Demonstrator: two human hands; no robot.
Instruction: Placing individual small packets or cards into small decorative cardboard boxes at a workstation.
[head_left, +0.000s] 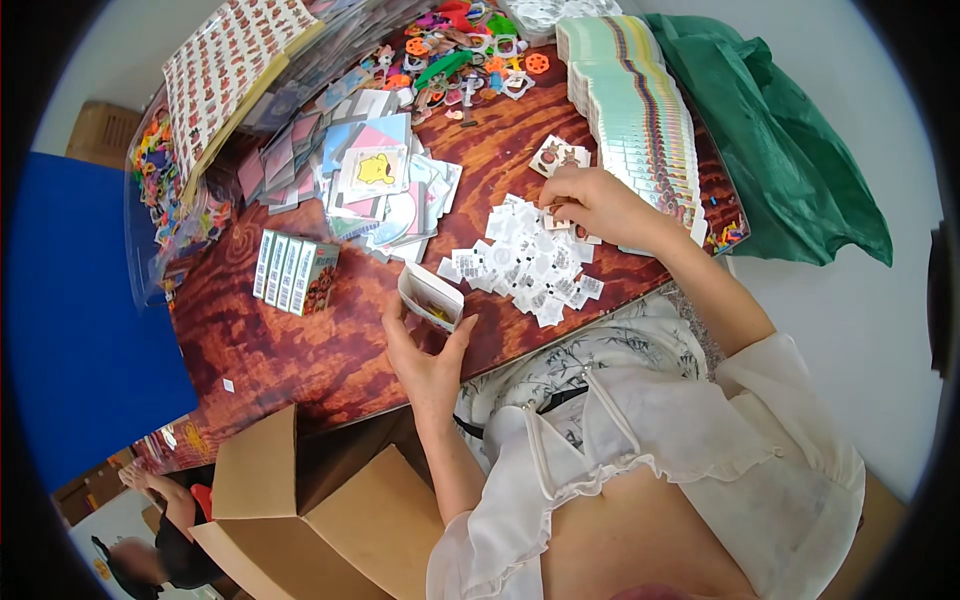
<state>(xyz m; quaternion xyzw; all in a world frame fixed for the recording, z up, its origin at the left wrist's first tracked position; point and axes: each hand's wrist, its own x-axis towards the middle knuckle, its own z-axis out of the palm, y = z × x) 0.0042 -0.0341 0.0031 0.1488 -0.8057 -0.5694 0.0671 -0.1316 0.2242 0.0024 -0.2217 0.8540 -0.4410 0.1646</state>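
Observation:
My left hand (428,362) grips a small open white box (432,298) between thumb and fingers. The box is tilted with its mouth up, and something yellow shows inside. Over the right side of a loose pile of small white printed squares (520,262), my right hand (603,208) has its fingers pinched together. At its fingertips is a small brown-patterned card (553,222), partly covered by the hand. Just beyond lie more small cards with brown pictures (558,155).
Several filled boxes (293,272) stand in a row at left. Stacked picture cards (375,172), colourful plastic trinkets (470,60), a long row of pale green folded cartons (630,120) and a green bag (770,140) lie farther off. An open cardboard box (255,470) sits below the table edge. Another person (180,530) is at lower left.

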